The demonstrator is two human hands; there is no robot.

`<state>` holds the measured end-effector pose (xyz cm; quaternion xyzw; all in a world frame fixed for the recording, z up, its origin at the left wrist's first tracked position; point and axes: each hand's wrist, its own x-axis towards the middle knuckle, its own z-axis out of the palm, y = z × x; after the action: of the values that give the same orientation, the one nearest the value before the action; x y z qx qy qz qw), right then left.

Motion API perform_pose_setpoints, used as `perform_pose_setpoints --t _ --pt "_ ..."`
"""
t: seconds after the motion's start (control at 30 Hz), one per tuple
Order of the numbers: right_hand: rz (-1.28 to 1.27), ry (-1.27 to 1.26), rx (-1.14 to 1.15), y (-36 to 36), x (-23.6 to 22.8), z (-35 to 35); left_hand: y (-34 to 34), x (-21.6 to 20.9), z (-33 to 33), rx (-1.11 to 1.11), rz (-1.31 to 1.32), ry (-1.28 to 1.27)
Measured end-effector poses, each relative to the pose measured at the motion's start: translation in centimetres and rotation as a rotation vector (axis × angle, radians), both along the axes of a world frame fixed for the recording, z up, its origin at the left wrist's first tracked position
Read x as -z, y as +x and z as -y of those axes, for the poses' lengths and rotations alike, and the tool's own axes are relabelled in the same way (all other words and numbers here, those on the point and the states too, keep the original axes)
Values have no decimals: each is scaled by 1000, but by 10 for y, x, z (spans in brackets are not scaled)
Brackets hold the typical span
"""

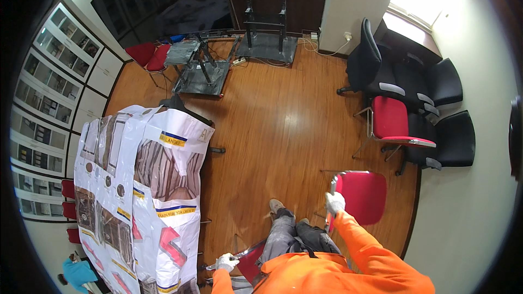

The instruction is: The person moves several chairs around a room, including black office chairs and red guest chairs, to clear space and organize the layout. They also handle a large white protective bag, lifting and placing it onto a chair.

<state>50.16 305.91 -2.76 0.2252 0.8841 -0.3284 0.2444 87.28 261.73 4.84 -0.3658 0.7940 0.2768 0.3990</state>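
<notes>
Red chair [362, 197] at lower right of the frame has its metal edge grasped by the right hand [335, 203], its padding extending rightward from that grip, while the left hand [226, 262], lower centre, clasps a second chair [250, 260] near the printed sheet [136, 196] at lower left

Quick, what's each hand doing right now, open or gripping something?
Left hand: closed, holding one red chair by its edge.
Right hand: closed, holding another red chair.

Matt chair seat [364, 198], shiny metal chair frame [334, 185], glossy wood floor [278, 130]
</notes>
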Motion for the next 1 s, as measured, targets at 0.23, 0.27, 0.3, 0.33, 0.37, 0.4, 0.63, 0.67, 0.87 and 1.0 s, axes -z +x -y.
perform_pose_setpoints --t 0.23,0.27,0.3,0.33,0.37,0.4,0.63,0.67,0.87,1.0 --pt "-132 -226 -383 -78 -73 195 -59 -3 0 204 278 -93" --pt "-45 -158 -449 -89 -103 231 -89 -14 -6 29 76 -96" --pt "-16 -187 -509 -97 -104 250 -126 -30 -13 -119 -129 -90" --pt "25 -194 -573 -101 -110 272 -154 -23 -11 -259 -359 57" --pt "32 -201 -647 -104 -105 290 -188 -14 -11 -395 -595 214" --pt "26 -198 -715 -106 -102 303 -235 -23 -21 -736 -619 386" --pt "-408 -343 -1255 -106 -116 294 -379 65 30 -1103 -1053 1775" --pt "-320 -266 -1287 -127 -92 253 -420 68 -23 -1310 -883 1361" --pt "-255 -309 -1456 -250 -98 148 -523 49 -133 -1548 -644 898" --pt "-373 -334 -1328 -325 -115 148 -617 9 -124 -1464 -627 852"
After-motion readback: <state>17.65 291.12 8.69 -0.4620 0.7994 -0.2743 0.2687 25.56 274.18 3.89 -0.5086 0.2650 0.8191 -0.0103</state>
